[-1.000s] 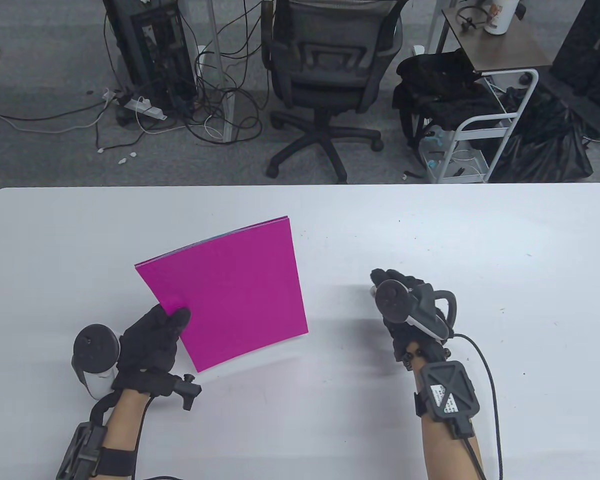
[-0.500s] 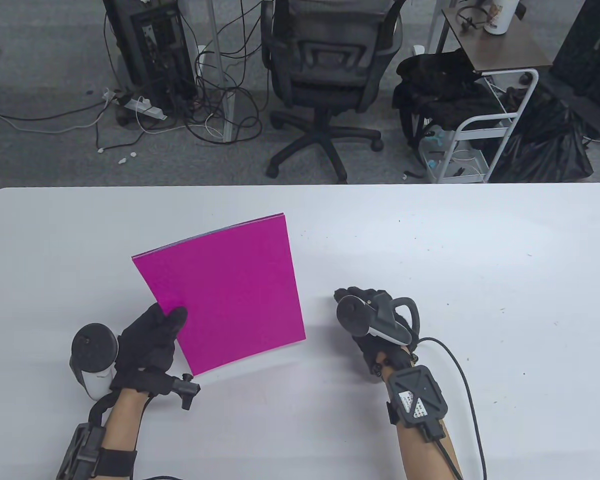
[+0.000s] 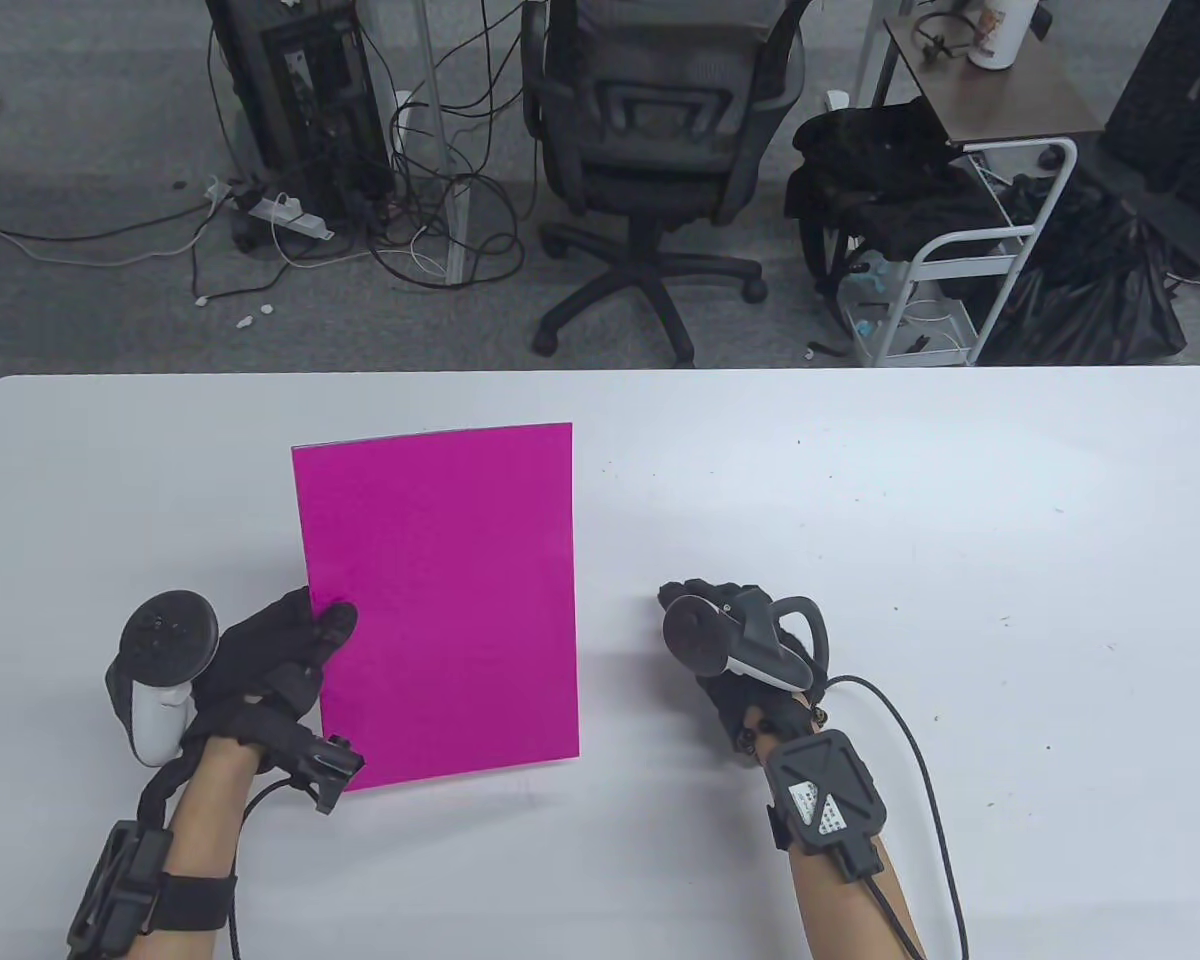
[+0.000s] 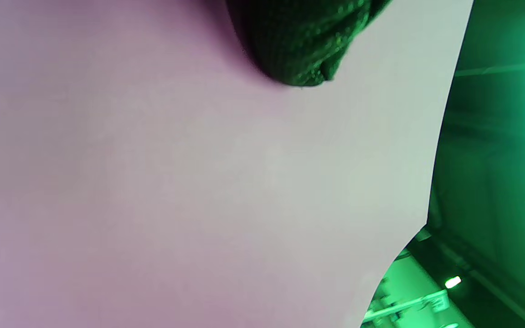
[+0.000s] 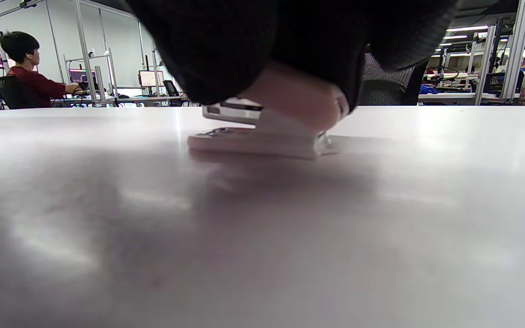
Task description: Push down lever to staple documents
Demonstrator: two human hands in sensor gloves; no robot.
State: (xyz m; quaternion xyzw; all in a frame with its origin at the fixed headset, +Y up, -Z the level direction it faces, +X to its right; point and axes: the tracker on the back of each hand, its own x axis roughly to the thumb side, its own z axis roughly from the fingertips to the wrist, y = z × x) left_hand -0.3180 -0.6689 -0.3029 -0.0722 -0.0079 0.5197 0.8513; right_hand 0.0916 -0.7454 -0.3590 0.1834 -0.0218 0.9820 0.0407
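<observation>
Left hand [image 3: 270, 655] pinches the light, floppy magenta paper stack [image 3: 440, 600] at lower left; right hand [image 3: 730, 640] covers the stiff stapler [image 5: 262, 132], lower centre.

Black knit gloves [image 3: 270, 660], bare forearms [image 3: 210, 800] — white-and-black trackers [image 3: 735, 640], black wrist cable [image 3: 920, 760]

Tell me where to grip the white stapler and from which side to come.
Grip the stapler over its top lever, coming from above, as the right hand does: it stands flat on the table on its base, lever uppermost, mouth toward the magenta documents.
</observation>
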